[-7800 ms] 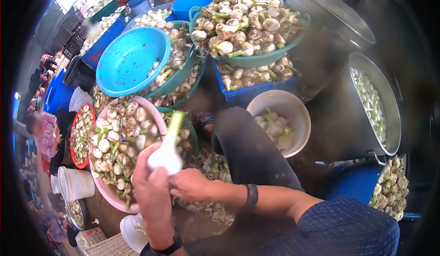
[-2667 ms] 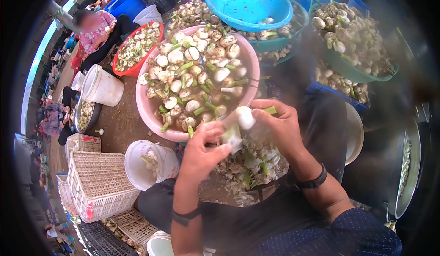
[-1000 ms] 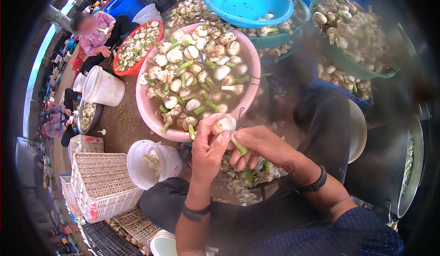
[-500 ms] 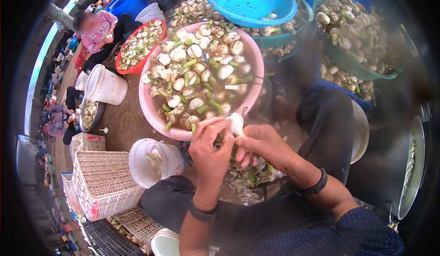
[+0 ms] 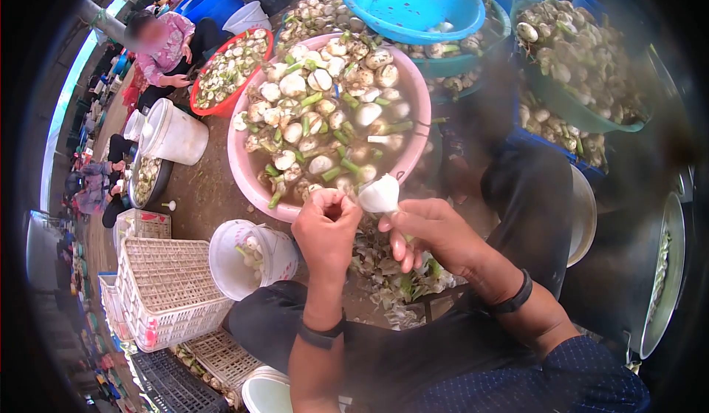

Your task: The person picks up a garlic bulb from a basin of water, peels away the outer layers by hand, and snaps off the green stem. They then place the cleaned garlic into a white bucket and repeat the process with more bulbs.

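Just over the near rim of the pink tub (image 5: 240, 163), my right hand (image 5: 445, 234) pinches the white bulb (image 5: 379, 193) by its stem end between thumb and fingers. My left hand (image 5: 323, 230) is beside the bulb, its thumb and forefinger pressed together, though I can't tell whether anything is between them. The peelings (image 5: 395, 272) lie on the near side of the tub, the white bucket (image 5: 279, 256) near its lower left and the red basin (image 5: 196, 101) at its upper left.

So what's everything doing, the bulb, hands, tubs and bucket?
Held white garlic bulb: looks peeled
Bare right hand: closed on the bulb's stem
Bare left hand: fingers curled
Round pink plastic tub: bulbs in water
Red plastic basin: full of bulbs
White plastic bucket with red print: few bulbs inside
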### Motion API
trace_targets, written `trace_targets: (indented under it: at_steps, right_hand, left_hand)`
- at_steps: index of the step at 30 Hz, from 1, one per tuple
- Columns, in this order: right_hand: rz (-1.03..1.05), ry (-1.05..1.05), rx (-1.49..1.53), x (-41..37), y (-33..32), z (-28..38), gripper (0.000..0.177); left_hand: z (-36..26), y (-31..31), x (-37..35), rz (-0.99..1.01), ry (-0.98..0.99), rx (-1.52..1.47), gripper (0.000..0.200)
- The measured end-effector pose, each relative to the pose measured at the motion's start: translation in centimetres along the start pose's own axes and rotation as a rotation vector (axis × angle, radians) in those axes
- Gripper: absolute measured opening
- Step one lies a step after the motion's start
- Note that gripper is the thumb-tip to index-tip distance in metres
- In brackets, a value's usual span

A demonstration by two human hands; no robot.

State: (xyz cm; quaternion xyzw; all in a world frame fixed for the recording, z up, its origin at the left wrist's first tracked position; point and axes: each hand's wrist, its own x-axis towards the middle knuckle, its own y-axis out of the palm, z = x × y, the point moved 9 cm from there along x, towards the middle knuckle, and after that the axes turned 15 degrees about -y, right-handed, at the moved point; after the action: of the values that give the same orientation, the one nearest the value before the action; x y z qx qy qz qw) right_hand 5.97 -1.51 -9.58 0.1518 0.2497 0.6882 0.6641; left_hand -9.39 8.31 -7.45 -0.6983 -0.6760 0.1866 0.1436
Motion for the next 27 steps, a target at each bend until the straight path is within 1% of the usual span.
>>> trace_targets:
  at_steps: [1, 2, 4, 5, 6, 7, 9, 10, 13, 14, 16, 17, 19, 20, 22, 25, 27]
  right_hand:
    - [0.033, -0.006, 0.066, 0.0, 0.3, 0.3, 0.035]
    - [0.085, -0.009, 0.154, -0.2, 0.9, 0.6, 0.035]
    - [0.187, -0.016, 0.329, -0.5, 1.9, 1.3, 0.035]
    - [0.197, -0.024, 0.322, -0.5, 1.8, 1.4, 0.034]
    - [0.206, -0.032, 0.315, -0.4, 1.7, 1.3, 0.033]
    - [0.217, -0.039, 0.309, -0.4, 1.7, 1.3, 0.033]
    - [0.121, -0.093, 0.011, 0.0, 0.5, 1.4, 0.031]
    - [0.071, -0.12, -0.136, 0.1, -0.1, 1.5, 0.03]
    - [-0.035, -0.215, -0.384, 0.3, -1.1, 1.6, 0.027]
    - [-0.041, -0.303, -0.56, 0.3, -1.1, 2.3, 0.027]
    - [-0.053, -0.478, -0.912, 0.1, -0.7, 3.6, 0.026]
    - [-0.04, -0.469, -0.942, 0.1, -0.6, 3.6, 0.026]
    - [-0.014, -0.448, -1.004, 0.1, -0.3, 3.8, 0.027]
    - [-0.017, -0.399, -0.938, 0.1, -0.4, 3.7, 0.029]
    - [-0.023, -0.304, -0.807, 0.2, -0.6, 3.2, 0.032]
    - [-0.019, -0.357, -0.651, 0.2, -0.6, 2.8, 0.038]
    - [-0.03, -0.336, -0.548, 0.2, -0.5, 2.6, 0.039]
  left_hand:
    - [0.8, 0.0, 0.4, 0.048, -0.089, -0.046, 0.011]
    - [0.9, 0.5, 0.4, 0.118, -0.108, 0.08, 0.011]
    - [2.1, 3.1, -0.7, 0.349, -0.044, 0.22, 0.016]
    - [2.6, 4.4, -1.5, 0.465, -0.011, 0.288, 0.019]
    - [2.3, 5.1, -2.4, 0.53, -0.024, 0.434, 0.027]
    - [2.1, 4.9, -2.3, 0.478, -0.033, 0.347, 0.027]
    - [1.9, 4.2, -1.9, 0.374, -0.051, 0.179, 0.028]
    - [2.2, 3.6, -1.5, 0.418, -0.292, 0.08, 0.033]
    - [0.1, 2.6, -1.3, 0.504, -0.389, -0.558, 0.042]
    - [-1.1, 2.7, -1.6, 0.627, -0.367, -0.653, 0.05]
    - [-2.8, 2.8, -2.1, 0.636, -0.192, -0.548, 0.051]
    - [-3.4, 2.9, -2.4, 0.64, -0.105, -0.494, 0.052]
    - [-2.6, 3.2, -2.3, 0.656, -0.14, -0.411, 0.056]
    - [-2.1, 3.3, -2.2, 0.663, -0.157, -0.369, 0.059]
    - [-2.0, 3.3, -2.2, 0.677, -0.17, -0.388, 0.06]
    - [-2.1, 3.1, -2.3, 0.705, -0.18, -0.447, 0.06]
    - [-2.2, 3.1, -2.3, 0.72, -0.169, -0.501, 0.058]
